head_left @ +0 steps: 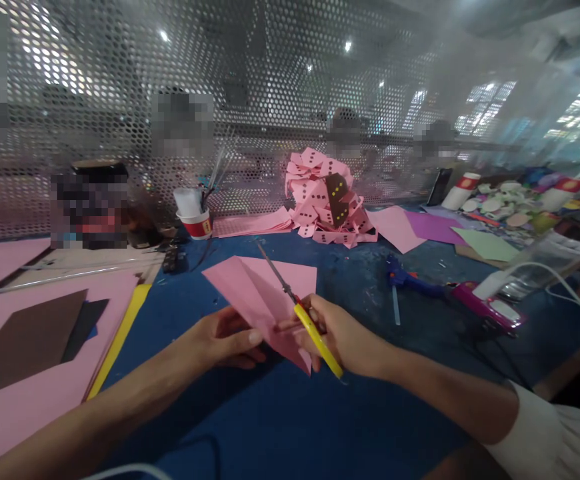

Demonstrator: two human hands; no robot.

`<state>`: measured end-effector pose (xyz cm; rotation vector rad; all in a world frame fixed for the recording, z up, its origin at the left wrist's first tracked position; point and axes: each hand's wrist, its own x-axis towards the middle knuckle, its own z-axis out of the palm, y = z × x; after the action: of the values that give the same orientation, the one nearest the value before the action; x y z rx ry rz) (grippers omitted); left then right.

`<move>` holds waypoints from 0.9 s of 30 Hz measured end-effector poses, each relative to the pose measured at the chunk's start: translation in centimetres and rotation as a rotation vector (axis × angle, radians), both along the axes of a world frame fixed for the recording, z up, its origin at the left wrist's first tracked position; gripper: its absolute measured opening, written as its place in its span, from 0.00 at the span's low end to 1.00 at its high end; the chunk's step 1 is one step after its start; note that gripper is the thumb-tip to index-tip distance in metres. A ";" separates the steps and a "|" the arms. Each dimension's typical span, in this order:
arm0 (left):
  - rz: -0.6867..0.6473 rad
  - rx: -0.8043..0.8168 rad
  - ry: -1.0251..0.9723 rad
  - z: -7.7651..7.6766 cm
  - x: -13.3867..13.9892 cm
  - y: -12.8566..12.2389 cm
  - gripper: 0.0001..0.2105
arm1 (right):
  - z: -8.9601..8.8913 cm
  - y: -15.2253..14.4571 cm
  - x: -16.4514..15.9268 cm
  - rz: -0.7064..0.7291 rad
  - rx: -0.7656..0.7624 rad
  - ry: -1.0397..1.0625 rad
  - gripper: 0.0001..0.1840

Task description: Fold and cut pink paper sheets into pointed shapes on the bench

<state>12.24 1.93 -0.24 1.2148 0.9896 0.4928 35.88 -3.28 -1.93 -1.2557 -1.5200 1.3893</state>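
Note:
A folded sheet of pink paper (290,277) is held up over the blue table, its left part creased and bent. My left hand (235,340) grips its lower left edge, thumb in front and fingers behind. In my right hand (337,330) is a pair of scissors (315,337) with yellow handles, the blades pointing up and to the left across the paper. Some of my right fingers reach behind the handles and touch the paper. Beyond both hands stands a pile of cut pink paper pieces (310,187) with dark dots.
Stacked pink sheets (35,433) with a brown sheet (30,333) lie at left. A paper cup (197,223) holds tools near the perforated screen (250,87). To the right are a blue glue gun (420,283), a magenta device (487,307), coloured paper (435,227) and another person's arm (570,370).

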 end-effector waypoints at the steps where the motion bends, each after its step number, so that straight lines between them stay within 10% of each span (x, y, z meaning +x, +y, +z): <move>1: 0.005 -0.014 0.023 0.1 0.1 -0.3 0.30 | 0.1 -0.2 -0.1 0.039 -0.014 0.018 0.09; 13: 0.280 -0.005 -0.011 0.0 0.2 -0.7 0.10 | 2.5 -0.9 0.0 0.052 0.062 0.081 0.13; 21: 0.573 0.271 -0.156 0.4 -2.5 -0.6 0.09 | -0.2 0.6 1.7 0.009 -0.046 0.084 0.26; 27: 0.622 0.103 -0.292 2.0 -3.2 0.1 0.10 | 0.1 -0.7 2.2 0.104 -0.125 -0.059 0.09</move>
<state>9.07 2.04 1.79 0.8715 1.0880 1.1866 38.11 -3.96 -1.81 -1.3200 -1.5790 1.5479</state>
